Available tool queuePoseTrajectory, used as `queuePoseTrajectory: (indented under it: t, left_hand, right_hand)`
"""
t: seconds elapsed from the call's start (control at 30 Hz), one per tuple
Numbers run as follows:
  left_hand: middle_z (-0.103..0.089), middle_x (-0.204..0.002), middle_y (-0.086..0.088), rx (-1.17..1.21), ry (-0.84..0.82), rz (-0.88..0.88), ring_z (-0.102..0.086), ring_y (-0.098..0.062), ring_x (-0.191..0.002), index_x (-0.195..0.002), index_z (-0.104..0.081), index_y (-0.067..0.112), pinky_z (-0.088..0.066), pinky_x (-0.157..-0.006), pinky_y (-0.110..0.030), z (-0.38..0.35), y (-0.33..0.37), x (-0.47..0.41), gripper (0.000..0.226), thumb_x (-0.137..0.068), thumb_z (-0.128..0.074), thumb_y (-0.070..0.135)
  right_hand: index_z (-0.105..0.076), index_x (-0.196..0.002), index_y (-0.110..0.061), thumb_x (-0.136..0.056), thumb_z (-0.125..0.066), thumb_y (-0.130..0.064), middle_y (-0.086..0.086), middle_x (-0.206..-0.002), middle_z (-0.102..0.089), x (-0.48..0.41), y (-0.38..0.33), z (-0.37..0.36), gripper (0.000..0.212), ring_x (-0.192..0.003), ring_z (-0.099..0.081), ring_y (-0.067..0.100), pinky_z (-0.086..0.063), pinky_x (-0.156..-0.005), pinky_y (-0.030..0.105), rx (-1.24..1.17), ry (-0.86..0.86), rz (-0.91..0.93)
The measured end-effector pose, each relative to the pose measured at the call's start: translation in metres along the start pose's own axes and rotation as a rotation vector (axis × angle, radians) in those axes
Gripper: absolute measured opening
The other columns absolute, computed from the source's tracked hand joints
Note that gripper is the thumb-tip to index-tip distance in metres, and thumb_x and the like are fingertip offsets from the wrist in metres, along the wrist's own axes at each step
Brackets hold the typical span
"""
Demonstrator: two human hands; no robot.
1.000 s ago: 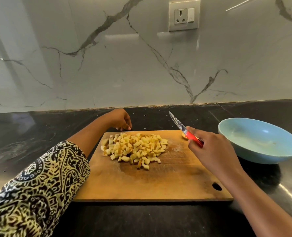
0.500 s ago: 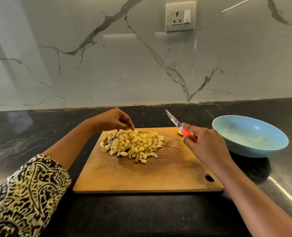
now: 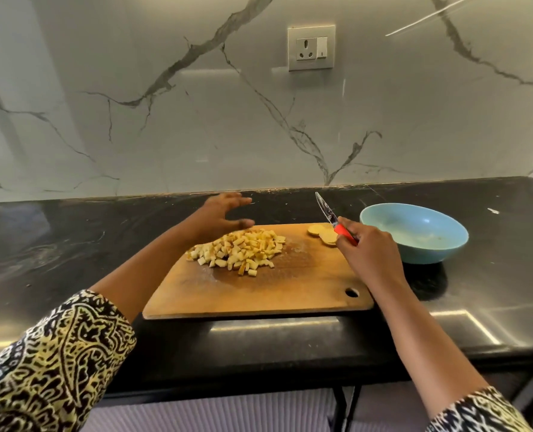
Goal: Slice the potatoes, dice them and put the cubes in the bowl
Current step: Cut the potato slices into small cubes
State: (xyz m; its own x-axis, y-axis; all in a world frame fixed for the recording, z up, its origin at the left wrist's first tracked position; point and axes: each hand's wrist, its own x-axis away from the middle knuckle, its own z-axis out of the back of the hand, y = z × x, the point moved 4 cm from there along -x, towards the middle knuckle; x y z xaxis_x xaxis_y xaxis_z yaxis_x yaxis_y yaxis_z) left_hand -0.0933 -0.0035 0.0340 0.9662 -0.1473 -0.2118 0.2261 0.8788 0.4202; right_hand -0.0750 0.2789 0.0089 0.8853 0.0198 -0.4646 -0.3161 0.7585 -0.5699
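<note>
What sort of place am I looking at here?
Most likely a home kitchen: a dark stone countertop against a marble-look wall with a power socket, and a wooden cutting board carrying diced potato beside a blue bowl; the right hand holds a knife.

Left grip (image 3: 224, 215) blurred; knife handle (image 3: 345, 234) mostly hidden in right grip (image 3: 368, 254); potato slices (image 3: 316, 229) partly covered.

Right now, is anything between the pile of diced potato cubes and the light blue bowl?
Yes. A few round potato slices lie at the wooden cutting board's far right corner, and the right hand gripping the red-handled knife hangs over that edge. Both are between the pale yellow cube pile and the light blue bowl.
</note>
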Motion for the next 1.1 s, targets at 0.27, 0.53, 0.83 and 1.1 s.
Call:
queuePoseTrajectory:
  t: [0.27, 0.53, 0.83, 1.1]
  left_hand:
    - [-0.040, -0.148, -0.002, -0.127, -0.204, -0.066, -0.038, -0.020, -0.134, -0.143, -0.040, 0.023, -0.031, -0.108, -0.033, -0.073, 0.076, -0.055, 0.055, -0.092, -0.060, 0.028]
    - [-0.038, -0.148, 0.003, -0.034, -0.458, -0.138, -0.030, -0.019, -0.138, -0.137, -0.046, 0.032, -0.026, -0.112, -0.041, -0.093, 0.095, -0.092, 0.053, -0.089, -0.064, 0.020]
    - [-0.053, -0.131, 0.005, -0.058, -0.305, -0.227, -0.044, -0.012, -0.121, -0.118, -0.059, 0.027, -0.038, -0.100, -0.032, -0.093, 0.099, -0.099, 0.045, -0.078, -0.075, 0.039]
    - [-0.068, -0.094, -0.001, 0.268, -0.117, -0.155, -0.065, -0.018, -0.092, -0.097, -0.066, 0.013, -0.052, -0.077, -0.020, -0.060, 0.095, -0.084, 0.015, -0.083, -0.070, 0.019]
  right_hand:
    - [-0.055, -0.134, -0.027, -0.092, -0.059, -0.032, 0.001, -0.113, -0.069, 0.029, 0.028, 0.018, 0.043, -0.103, -0.062, 0.018, -0.049, -0.093, 0.036, 0.037, -0.031, -0.158]
    - [-0.052, -0.136, -0.031, -0.094, -0.056, -0.035, -0.003, -0.120, -0.066, 0.028, 0.033, 0.020, 0.043, -0.107, -0.061, 0.016, -0.048, -0.091, 0.031, 0.035, -0.063, -0.165]
    - [-0.051, -0.137, -0.032, -0.093, -0.056, -0.036, -0.003, -0.119, -0.066, 0.026, 0.036, 0.020, 0.044, -0.106, -0.061, 0.017, -0.049, -0.091, 0.034, 0.015, -0.032, -0.171]
    - [-0.052, -0.136, -0.033, -0.093, -0.056, -0.036, -0.003, -0.117, -0.067, 0.025, 0.034, 0.020, 0.043, -0.106, -0.062, 0.017, -0.051, -0.092, 0.037, 0.022, -0.035, -0.176]
